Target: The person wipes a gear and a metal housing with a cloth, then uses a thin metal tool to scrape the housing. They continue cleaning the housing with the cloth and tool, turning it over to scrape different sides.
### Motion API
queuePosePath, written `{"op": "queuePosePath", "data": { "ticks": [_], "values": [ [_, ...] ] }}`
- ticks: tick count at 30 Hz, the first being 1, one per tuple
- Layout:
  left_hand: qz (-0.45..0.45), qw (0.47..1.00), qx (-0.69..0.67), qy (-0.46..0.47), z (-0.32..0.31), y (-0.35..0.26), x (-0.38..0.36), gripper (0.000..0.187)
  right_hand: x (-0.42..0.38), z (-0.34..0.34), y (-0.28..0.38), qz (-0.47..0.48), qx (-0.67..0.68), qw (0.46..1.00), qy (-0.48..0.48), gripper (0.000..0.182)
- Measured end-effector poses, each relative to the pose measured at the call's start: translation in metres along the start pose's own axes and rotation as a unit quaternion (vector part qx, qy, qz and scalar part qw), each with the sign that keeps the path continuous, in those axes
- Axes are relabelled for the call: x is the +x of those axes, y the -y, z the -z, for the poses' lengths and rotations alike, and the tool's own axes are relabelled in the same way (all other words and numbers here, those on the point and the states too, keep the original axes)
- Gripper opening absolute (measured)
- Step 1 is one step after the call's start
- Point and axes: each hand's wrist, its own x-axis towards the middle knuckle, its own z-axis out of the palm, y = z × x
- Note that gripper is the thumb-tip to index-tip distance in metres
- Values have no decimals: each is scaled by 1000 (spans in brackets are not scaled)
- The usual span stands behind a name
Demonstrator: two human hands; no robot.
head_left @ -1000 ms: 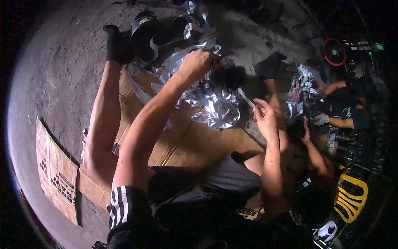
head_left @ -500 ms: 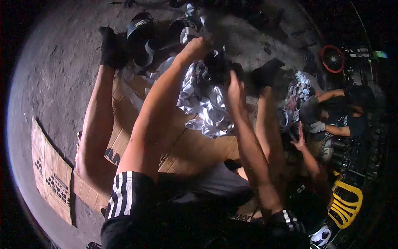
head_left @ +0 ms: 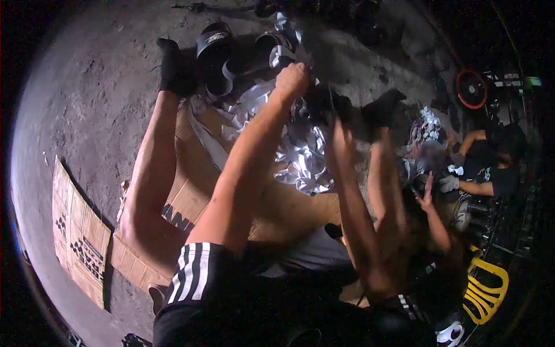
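My left hand [head_left: 293, 81] is closed in a fist at the upper middle, over a pile of shiny white cloth scraps [head_left: 307, 159]. What it grips is hidden by shadow and by the fist itself. My right hand [head_left: 340, 130] is a little to the right and lower, blurred and in deep shadow. Its fingers cannot be made out against a dark shape between the two hands. The scraps lie crumpled between my outstretched legs, partly on a cardboard sheet [head_left: 277, 199].
Dark slides [head_left: 214, 43] lie beyond my left foot. A second cardboard piece [head_left: 81, 243] is on the concrete floor at left. At right are a co-worker [head_left: 503, 156] wearing a glove, another person's raised hand [head_left: 426, 196], a red-rimmed fan [head_left: 472, 89] and a yellow chair [head_left: 487, 289].
The whole scene has shifted slightly to the right in view. My left hand remains a fist, now slightly lower; my right hand has moved into darker shadow.
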Motion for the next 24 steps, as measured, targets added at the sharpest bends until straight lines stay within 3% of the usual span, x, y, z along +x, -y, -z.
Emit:
{"op": "queuePosePath", "data": {
  "ticks": [3,5,7,10,11,14,17,18,19,20,21,22,24],
  "values": [
    [-9,1000,-27,-11,10,-8,0,26,13,-2,-2,78,68,992,-70,40],
    [-81,989,105,63,5,-7,-2,25,2,-9,-16,123,142,974,-124,38],
    [-84,996,34,6,10,-12,-15,24,60,-10,-4,155,157,975,-28,34],
    [-68,997,33,-26,25,-24,-36,23,60,-45,-22,130,202,968,-68,36],
    [-60,997,28,-40,29,-27,-35,23,61,-63,-43,256,-145,942,-164,39],
    [-139,989,5,-38,13,-10,-20,20,31,-32,-39,260,-44,951,-161,39],
    [-149,988,34,-25,8,-4,-25,19,-10,-11,-36,229,125,955,-143,39],
    [-159,986,45,-18,7,-10,-33,18,32,-31,-42,92,150,982,-67,36],
    [-173,984,38,12,20,-18,-50,18,42,-14,-17,97,255,956,-105,33],
    [-153,988,26,11,30,-31,-71,17,48,11,2,62,134,989,-20,32],
    [-177,983,35,-38,24,-30,-84,15,57,18,12,82,27,996,-32,31],
    [-199,975,45,-89,20,-30,-95,13,63,16,11,89,-15,995,-37,28],
    [-191,979,46,-61,20,-33,-127,12,46,33,3,122,-14,992,16,27]
  ]
}}
